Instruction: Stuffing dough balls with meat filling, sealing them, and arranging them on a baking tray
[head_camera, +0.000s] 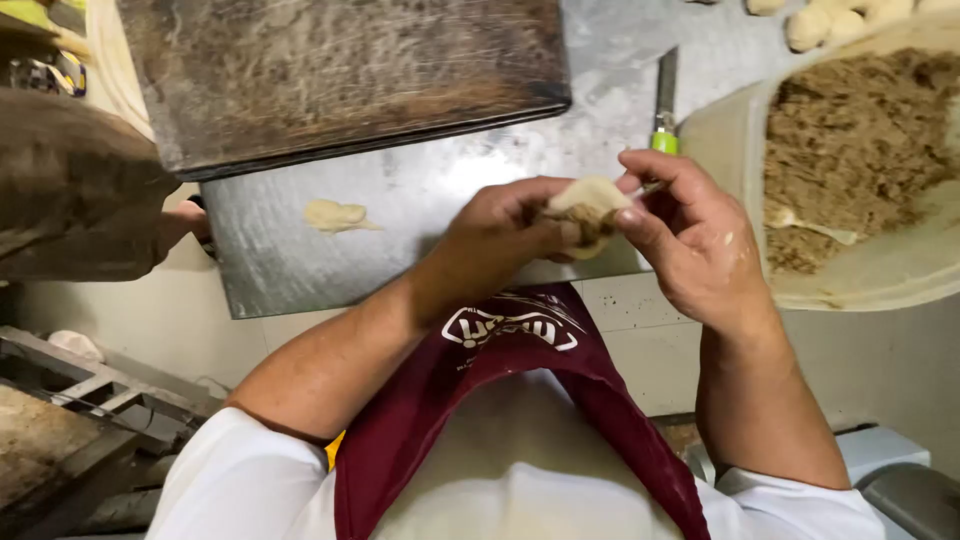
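Observation:
Both my hands meet over the front edge of a metal work surface (420, 200). Between them is a small round of pale dough (588, 207) with brown filling showing at its lower edge. My left hand (500, 235) cups the dough from the left and below. My right hand (685, 235) pinches its right edge with thumb and fingers. A large pale bowl (880, 275) of brown minced filling (860, 140) stands just right of my right hand, with a light spoon (812, 227) lying in it.
A dark, worn baking tray (340, 75) lies at the back. A scrap of dough (338, 215) sits on the metal surface. A green-handled knife (664, 105) lies beside the bowl. Dough pieces (830, 20) rest at the top right. Another person's sleeve (80, 190) is at left.

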